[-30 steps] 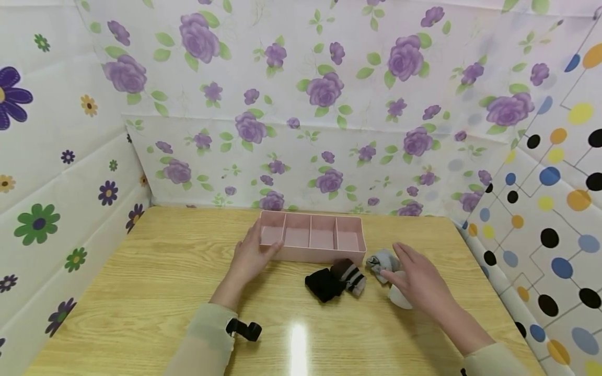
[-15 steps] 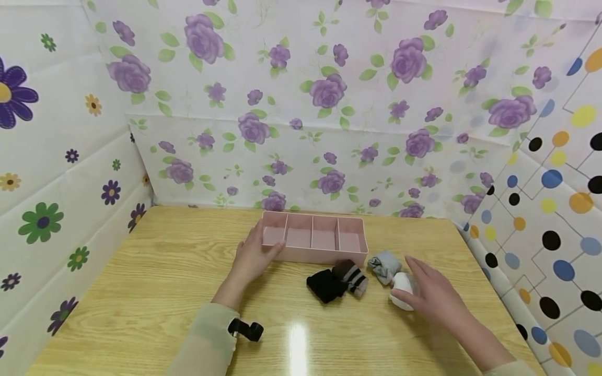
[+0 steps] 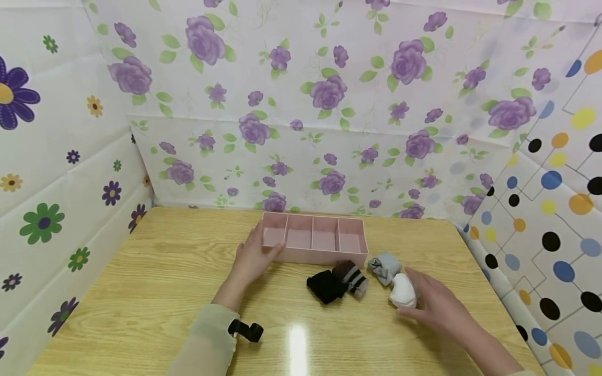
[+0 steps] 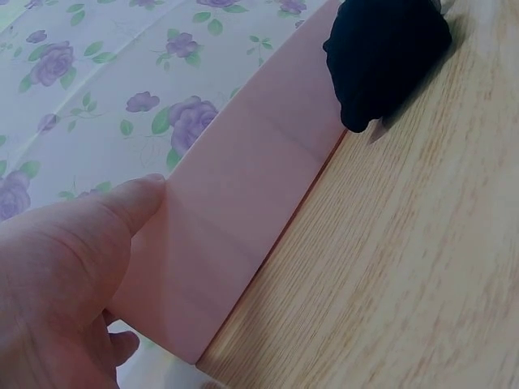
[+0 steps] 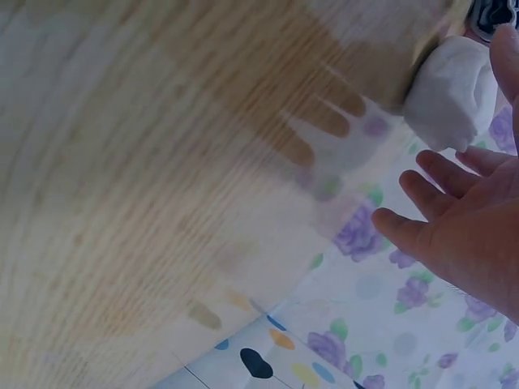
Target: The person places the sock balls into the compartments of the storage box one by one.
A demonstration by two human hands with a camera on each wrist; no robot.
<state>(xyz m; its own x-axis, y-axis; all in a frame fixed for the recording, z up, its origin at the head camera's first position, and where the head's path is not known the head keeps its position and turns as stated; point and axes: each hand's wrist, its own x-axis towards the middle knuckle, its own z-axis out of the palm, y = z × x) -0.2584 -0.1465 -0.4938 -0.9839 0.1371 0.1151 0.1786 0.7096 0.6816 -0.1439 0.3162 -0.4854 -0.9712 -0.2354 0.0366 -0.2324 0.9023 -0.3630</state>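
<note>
A pink box with several compartments stands at the back of the table. My left hand holds its left end, the thumb against the front wall in the left wrist view. My right hand is spread beside a balled white sock, fingers behind it and thumb in front; the right wrist view shows the fingers loosely extended close to the white sock. A balled grey sock touches the white one. Left of these, a black balled sock lies against a dark sock with grey stripes.
The wooden table meets a flowered cloth wall just behind the box. Patterned side walls rise at left and right. A black strap mount sits on my left wrist.
My right hand has drawn back from above the grey and white socks and lowered to the white sock's right side. My left hand stays on the box.
</note>
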